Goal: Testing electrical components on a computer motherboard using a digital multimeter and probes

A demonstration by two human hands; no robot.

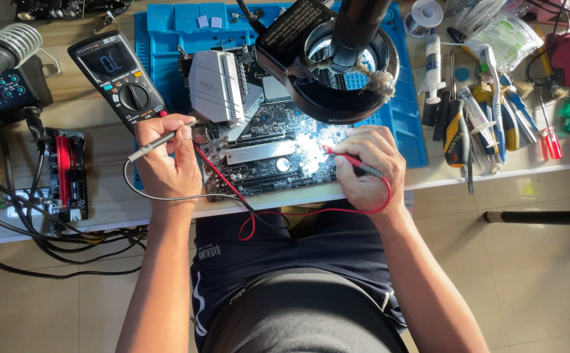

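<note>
A dark computer motherboard (pixel 265 167) with a silver heatsink (pixel 216 85) lies on a blue work mat (pixel 402 124). My left hand (pixel 164 160) pinches a black test probe (pixel 160 140), its tip touching the board's left side. My right hand (pixel 366 167) grips a red test probe (pixel 347 159), tip pointing at a brightly lit spot on the board. Red and black leads (pixel 252 212) hang over the table edge toward my lap. A black multimeter (pixel 121 75) with a lit display sits left of the board.
A microscope head with a ring light (pixel 337 59) hangs over the board. Screwdrivers, tweezers and a syringe (pixel 478 114) lie at the right. A soldering station (pixel 0 78), a red-and-black card (pixel 66 173) and tangled cables (pixel 36 229) sit at the left.
</note>
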